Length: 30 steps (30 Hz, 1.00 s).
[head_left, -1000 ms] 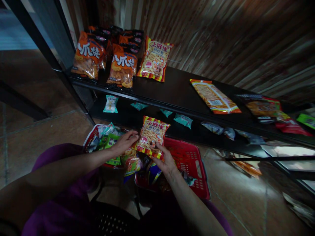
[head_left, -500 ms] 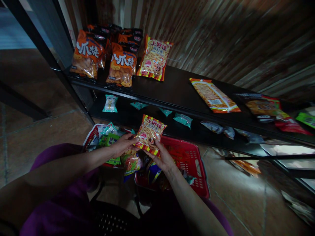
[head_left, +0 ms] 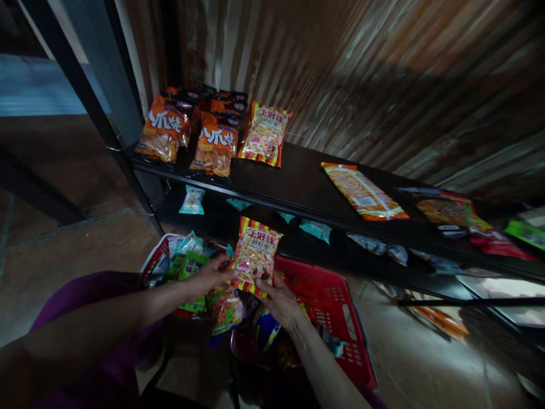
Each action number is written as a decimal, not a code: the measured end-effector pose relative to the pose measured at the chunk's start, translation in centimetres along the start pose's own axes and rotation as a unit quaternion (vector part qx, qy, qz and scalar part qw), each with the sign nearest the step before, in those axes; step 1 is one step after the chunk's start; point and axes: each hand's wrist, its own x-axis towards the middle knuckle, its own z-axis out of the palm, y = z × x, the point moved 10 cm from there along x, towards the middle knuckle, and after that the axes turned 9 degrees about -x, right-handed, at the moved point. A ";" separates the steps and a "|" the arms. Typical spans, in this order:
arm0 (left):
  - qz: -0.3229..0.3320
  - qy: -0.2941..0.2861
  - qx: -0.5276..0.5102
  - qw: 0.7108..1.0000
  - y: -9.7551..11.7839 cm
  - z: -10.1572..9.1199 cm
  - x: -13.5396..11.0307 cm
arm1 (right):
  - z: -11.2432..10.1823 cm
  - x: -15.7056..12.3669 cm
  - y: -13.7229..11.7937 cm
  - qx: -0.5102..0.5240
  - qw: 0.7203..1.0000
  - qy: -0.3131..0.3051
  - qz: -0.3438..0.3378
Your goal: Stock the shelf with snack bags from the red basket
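Note:
Both hands hold a yellow-and-red striped snack bag [head_left: 254, 254] upright above a red shopping basket [head_left: 336, 309]. My left hand [head_left: 209, 275] pinches the bag's lower left edge, fingers closed. My right hand [head_left: 277, 298] grips its bottom right corner from below. A matching striped bag [head_left: 264, 133] leans upright on the dark upper shelf [head_left: 306, 182], beside two rows of orange snack bags [head_left: 215, 143]. More packets [head_left: 225, 309] lie in the basket under my hands.
A flat orange-edged packet [head_left: 361, 191] and dark red bags [head_left: 464, 215] lie further right on the upper shelf. Small teal packets [head_left: 192, 200] dot the lower shelf. Green and white packets [head_left: 184, 257] fill a second basket at left. Corrugated wall behind; tiled floor around.
The view has tilted, so shelf and bags sit lower in frame. The held bag has turned more upright and shifted slightly left; both hands keep their grip on it.

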 end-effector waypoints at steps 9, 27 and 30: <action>0.024 -0.061 0.019 0.998 1.0 0.6 -1.2 | 1.5 -1.2 -0.2 -0.037 0.999 -0.031 -0.025; 0.272 -0.148 0.176 0.934 10.1 7.8 -4.9 | 0.5 -4.3 -9.1 -0.067 0.979 -0.042 -0.189; 0.320 -0.081 0.200 0.922 14.1 8.5 -4.6 | 1.0 -4.2 -14.0 -0.065 0.968 -0.015 -0.241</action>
